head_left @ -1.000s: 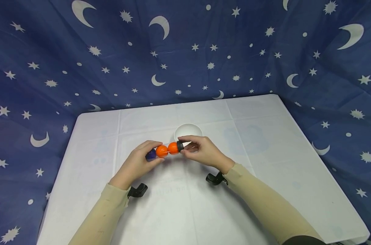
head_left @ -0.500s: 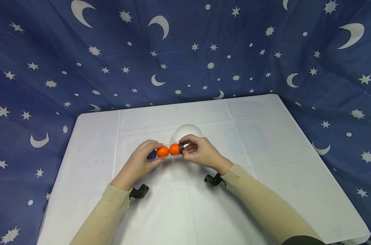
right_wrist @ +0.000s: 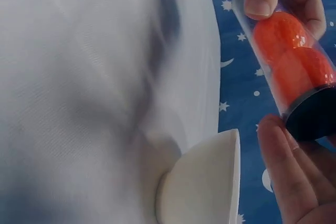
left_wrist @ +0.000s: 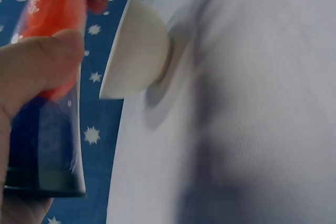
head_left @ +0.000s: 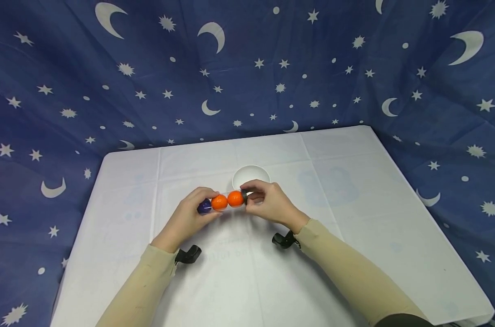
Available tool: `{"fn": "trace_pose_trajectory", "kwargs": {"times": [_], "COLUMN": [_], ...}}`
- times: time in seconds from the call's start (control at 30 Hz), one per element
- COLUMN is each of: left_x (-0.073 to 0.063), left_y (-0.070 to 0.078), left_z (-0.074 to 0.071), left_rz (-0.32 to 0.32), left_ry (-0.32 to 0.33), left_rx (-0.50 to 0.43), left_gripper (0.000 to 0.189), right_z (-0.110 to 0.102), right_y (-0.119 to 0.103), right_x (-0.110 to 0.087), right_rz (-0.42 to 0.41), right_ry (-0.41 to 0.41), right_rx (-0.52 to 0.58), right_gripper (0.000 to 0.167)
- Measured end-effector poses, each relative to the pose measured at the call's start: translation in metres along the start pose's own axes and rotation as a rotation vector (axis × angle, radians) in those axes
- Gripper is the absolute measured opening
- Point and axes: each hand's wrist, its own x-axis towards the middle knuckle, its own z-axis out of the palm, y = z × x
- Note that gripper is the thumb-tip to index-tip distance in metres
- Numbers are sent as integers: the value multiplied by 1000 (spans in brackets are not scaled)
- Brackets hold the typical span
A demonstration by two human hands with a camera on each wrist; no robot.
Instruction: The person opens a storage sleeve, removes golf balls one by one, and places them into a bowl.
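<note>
Between the hands a clear tube point(right_wrist: 273, 80) lies nearly level above the table, tilted slightly up to the right. Inside it are two orange balls point(head_left: 236, 198) and a dark blue ball point(head_left: 204, 206) at the left end. My left hand point(head_left: 184, 220) grips the tube around its blue end, thumb across the side in the left wrist view. The fingers of my right hand point(head_left: 272, 205) pinch the black cap point(right_wrist: 315, 114) on the other end. In the left wrist view a dark rim point(left_wrist: 44, 183) closes the left end.
Just behind the right hand a white bowl point(head_left: 250, 174) stands upright on the white-covered table point(head_left: 353, 218). A blue cloth point(head_left: 247, 68) with moons and stars hangs behind and beside the table. Each wrist carries a black camera mount point(head_left: 188, 254).
Both hands and the tube have shifted slightly to the right. The right fingers now cover more of the black cap. The bowl has stayed put.
</note>
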Motion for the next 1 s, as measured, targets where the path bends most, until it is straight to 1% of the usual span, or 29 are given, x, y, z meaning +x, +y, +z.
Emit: {"fn": "trace_pose_trajectory", "kwargs": {"times": [0.07,0.13,0.23,0.3,0.4,0.47,0.57,0.7,0.8,0.9,1.0], "left_x": [0,-1,0,-1,-3,-5,-6,-8,-10,-11,-13], "left_y": [-2,-3,-3,-3,-5,-6,-7,-8,-8,-8,-9], "left_z": [0,-1,-1,-2,-3,-3,-4,-4,-4,-5,-5], "left_rz": [-32,-53,-57,-70,-89,-79,-30,27,32,24,12], "left_ry": [3,11,12,20,35,53,80,118,135,134,127], "left_rx": [-10,-16,-28,-44,-41,-23,22,65,71,64,61], "left_gripper": [47,48,48,50,52,56,62,63,62,61,60], "right_z": [-1,-1,-5,-10,-23,-34,-47,-59,-65,-73,-82], "right_y": [-2,-4,-7,-8,-6,-4,1,-1,-1,7,18], "right_x": [1,2,4,5,5,5,3,-5,-12,-18,-22], "right_rz": [6,-5,-33,-35,-12,8,40,85,124,166,170], "right_ry": [12,19,5,25,74,101,124,126,130,150,176], "right_rx": [26,37,35,39,59,89,125,121,111,113,103], "right_gripper": [40,41,43,44,45,44,44,45,46,45,46]}}
